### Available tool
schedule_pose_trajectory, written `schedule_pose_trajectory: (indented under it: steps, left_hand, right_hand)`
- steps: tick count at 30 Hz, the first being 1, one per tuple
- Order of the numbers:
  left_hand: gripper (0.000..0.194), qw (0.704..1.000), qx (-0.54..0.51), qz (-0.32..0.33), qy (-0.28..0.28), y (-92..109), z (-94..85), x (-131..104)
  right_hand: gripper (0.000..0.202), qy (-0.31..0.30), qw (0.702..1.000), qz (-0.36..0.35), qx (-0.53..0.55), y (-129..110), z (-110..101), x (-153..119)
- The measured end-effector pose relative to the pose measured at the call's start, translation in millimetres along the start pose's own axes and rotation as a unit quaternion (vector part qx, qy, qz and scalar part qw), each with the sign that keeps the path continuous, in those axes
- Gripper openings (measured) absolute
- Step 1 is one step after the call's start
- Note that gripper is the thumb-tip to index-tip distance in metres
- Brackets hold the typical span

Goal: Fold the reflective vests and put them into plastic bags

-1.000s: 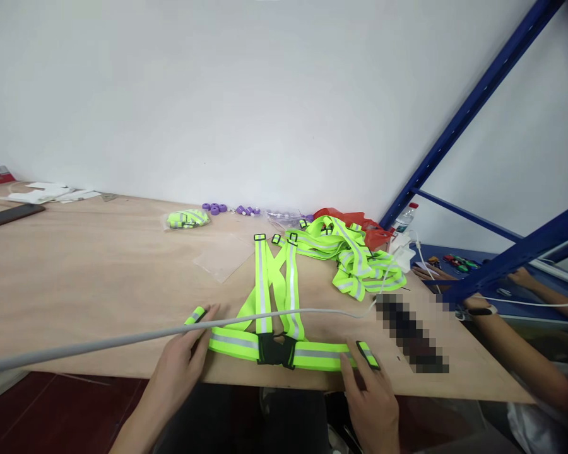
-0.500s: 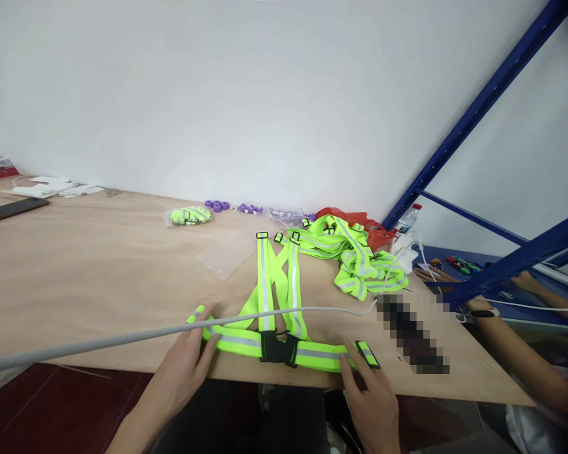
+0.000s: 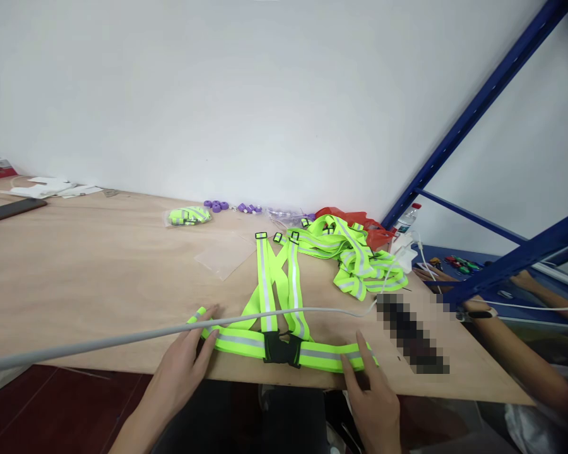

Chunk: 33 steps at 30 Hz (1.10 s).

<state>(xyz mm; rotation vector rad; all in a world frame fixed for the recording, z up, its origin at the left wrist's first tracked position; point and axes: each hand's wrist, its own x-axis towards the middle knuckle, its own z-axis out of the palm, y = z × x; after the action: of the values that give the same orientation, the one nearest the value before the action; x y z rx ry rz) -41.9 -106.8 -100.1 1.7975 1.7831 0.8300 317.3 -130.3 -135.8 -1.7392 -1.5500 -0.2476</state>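
A fluorescent yellow-green reflective vest (image 3: 293, 296) made of straps lies spread out near the table's front edge. Its black buckle (image 3: 283, 350) sits fastened in the middle of the waist strap. At the strap's left end rests my left hand (image 3: 184, 359), thumb and fingers apart, with the band running beneath it. My right hand (image 3: 372, 394) touches the right end of the strap with spread fingers. Two shoulder straps with black sliders run away from me. A grey cable (image 3: 170, 330) crosses in front of the vest.
Behind lie a heap of similar straps (image 3: 355, 258), a red bag (image 3: 381, 236), a bagged vest (image 3: 189, 216) and purple pieces (image 3: 216, 205). A clear plastic sheet (image 3: 224, 255) is left of the vest. On the right stand a blue frame (image 3: 483, 94) and a co-worker's arm (image 3: 515, 353).
The waist strap and buckle have shifted slightly right. My right fingers have spread and moved over the strap's right end, now covering the black slider there. The left hand has barely moved.
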Motion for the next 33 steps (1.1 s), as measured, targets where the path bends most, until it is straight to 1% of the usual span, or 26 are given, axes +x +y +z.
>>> schedule_pose_trajectory:
  steps: [5,11,17,20,22,25,26,30,33]
  left_hand:
    - [0.054,1.0,0.006,0.0,-0.001,3,-1.5,0]
    - [0.054,1.0,0.009,0.015,-0.004,4,-2.7,1]
    - [0.054,1.0,0.016,0.009,0.007,5,-3.4,2]
    - [0.052,0.999,0.015,0.009,0.031,1,-1.6,5]
    - [0.051,0.998,0.017,0.013,0.057,-3,0.9,7]
    - [0.048,0.996,0.026,0.023,0.086,-8,4.8,8]
    - [0.047,0.995,0.029,0.026,0.092,-9,5.7,8]
    - [0.046,0.993,0.034,0.044,0.102,-10,7.0,6]
    - [0.047,0.992,0.023,0.071,0.106,-4,7.1,7]
  right_hand:
    - [0.064,-0.004,1.0,-0.003,0.018,4,2,1]
    - [0.068,-0.027,0.999,0.038,0.017,10,7,-1]
    - [0.062,-0.029,1.0,-0.001,-0.001,15,11,-4]
    - [0.06,-0.029,0.999,-0.011,-0.012,21,9,-5]
    - [0.058,-0.026,0.999,0.003,-0.023,24,7,-6]
    - [0.058,0.003,0.999,0.034,-0.039,26,6,-6]
    - [0.058,0.013,0.999,0.032,-0.038,26,6,-5]
    - [0.054,0.032,0.999,-0.032,-0.023,25,8,-3]
    - [0.048,0.02,0.996,-0.077,-0.027,25,9,-2]
